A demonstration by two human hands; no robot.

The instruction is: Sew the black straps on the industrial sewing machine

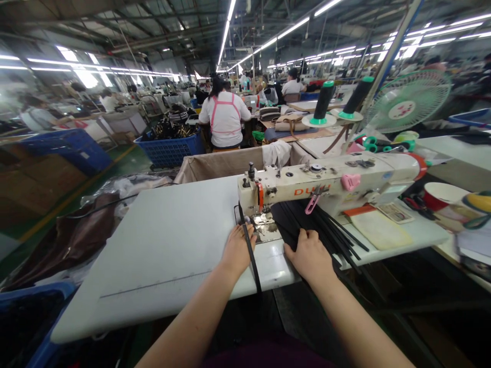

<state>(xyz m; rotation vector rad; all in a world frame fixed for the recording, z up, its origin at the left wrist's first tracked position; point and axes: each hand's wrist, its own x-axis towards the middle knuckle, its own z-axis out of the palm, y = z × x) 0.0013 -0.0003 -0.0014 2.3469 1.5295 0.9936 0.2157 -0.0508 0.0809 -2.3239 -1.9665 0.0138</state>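
Note:
My left hand [238, 249] is on the white machine table just in front of the sewing machine's [284, 191] needle area. Its fingers are closed round a narrow black strap [252, 260], which runs from beside the presser foot, across the fingers and down over the table's front edge. Right of the metal needle plate [267, 229], my right hand [312, 255] lies on black fabric pieces [287, 220], its thumb apart from the bent fingers. Fingertips there are partly hidden. Several thin black strips [341, 232] fan out to the right under the machine arm.
A yellowish cloth pad [378, 230] lies right of the strips. Two black thread cones [325, 102] and a green fan [406, 102] stand behind the machine. A fabric-lined bin [218, 166] adjoins the table's far side. Ahead, a co-worker in white [225, 117] sits facing away.

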